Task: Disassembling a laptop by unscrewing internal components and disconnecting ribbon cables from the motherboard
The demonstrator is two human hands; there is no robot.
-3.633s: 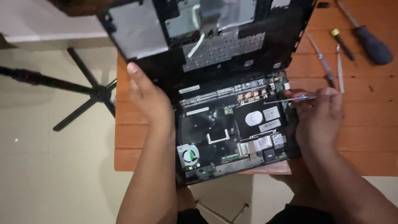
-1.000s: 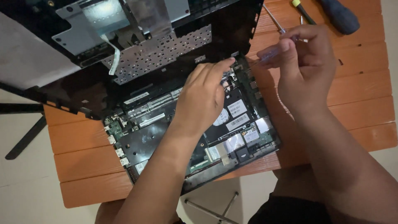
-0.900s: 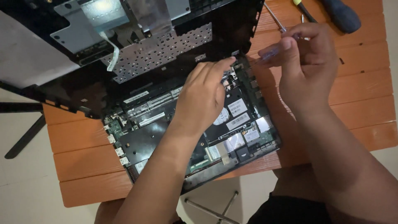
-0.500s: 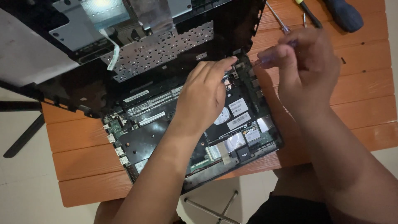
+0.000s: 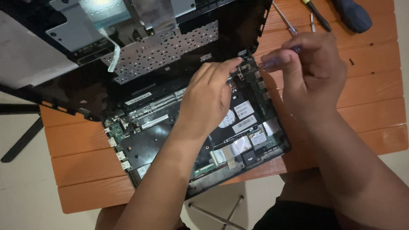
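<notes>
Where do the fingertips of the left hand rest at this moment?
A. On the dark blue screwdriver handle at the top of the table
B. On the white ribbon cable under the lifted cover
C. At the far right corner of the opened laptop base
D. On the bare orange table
C: the left hand reaches over the opened laptop base with its fingertips at that far right corner, beside the right hand.

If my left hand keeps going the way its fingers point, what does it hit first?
The left hand points up and right across the open laptop base. Its fingertips are already at the small parts by the base's upper right corner; just past that comes the raised cover, though depth is hard to judge.
</notes>
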